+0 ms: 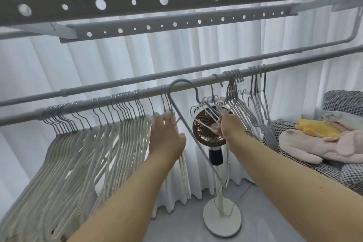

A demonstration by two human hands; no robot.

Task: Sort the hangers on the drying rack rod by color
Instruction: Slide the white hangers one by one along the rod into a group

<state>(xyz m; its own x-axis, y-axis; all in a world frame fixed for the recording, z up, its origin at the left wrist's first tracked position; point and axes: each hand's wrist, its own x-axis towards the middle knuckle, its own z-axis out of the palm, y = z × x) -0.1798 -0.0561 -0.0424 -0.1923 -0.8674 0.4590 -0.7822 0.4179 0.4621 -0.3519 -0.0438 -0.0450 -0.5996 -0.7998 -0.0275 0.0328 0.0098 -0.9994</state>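
Hands [196,125] grip hangers [204,112] nr rod [110,97].

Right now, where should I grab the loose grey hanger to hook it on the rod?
Hold the grey hanger by its neck just under the hook, coming from the front below the rod. The hook already curves up over the rod, while the long body slants down toward the fan.

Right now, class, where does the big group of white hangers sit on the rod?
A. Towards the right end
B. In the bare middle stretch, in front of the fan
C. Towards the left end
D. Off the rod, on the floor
C: the white hangers crowd the left stretch of the rod, while the grey hangers hang to the right.
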